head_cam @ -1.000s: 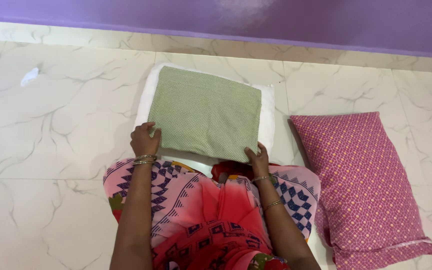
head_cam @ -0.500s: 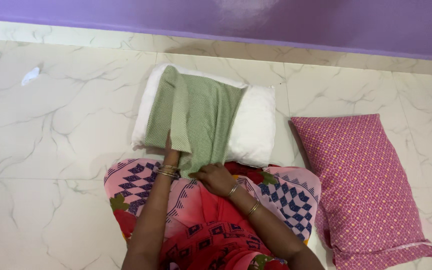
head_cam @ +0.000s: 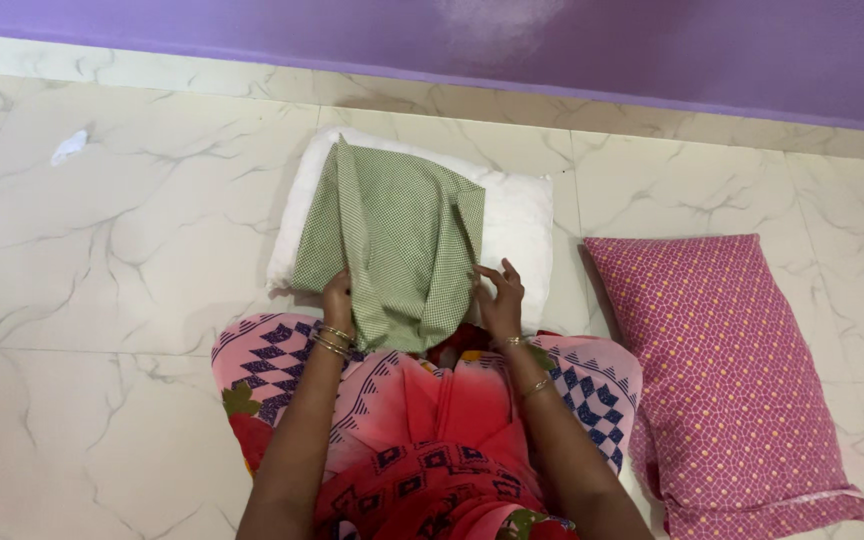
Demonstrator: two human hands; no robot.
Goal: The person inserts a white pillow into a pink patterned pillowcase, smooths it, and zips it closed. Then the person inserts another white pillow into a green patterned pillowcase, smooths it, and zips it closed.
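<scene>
A white pillow [head_cam: 517, 215] lies on the marble floor in front of my knees. A green checked pillowcase [head_cam: 392, 235] is bunched over its left and middle part. My left hand [head_cam: 337, 298] grips the pillowcase's near edge at the lower left, fingers tucked under the cloth. At the right near edge of the green cloth, my right hand [head_cam: 500, 298] pinches it with fingers partly spread. Both wrists wear bangles. My lap, in a pink and red patterned garment [head_cam: 432, 410], lies below the hands.
A pink patterned pillow [head_cam: 727, 370] lies on the floor to the right, close to my knee. A small white scrap [head_cam: 69, 146] sits far left. A purple wall [head_cam: 552, 45] runs along the back. Marble tiles [head_cam: 92, 330] spread to the left.
The green pillowcase went from lying flat over the pillow to bunched toward the left. My hands came together at its near edge, then the right hand moved back out to the right.
</scene>
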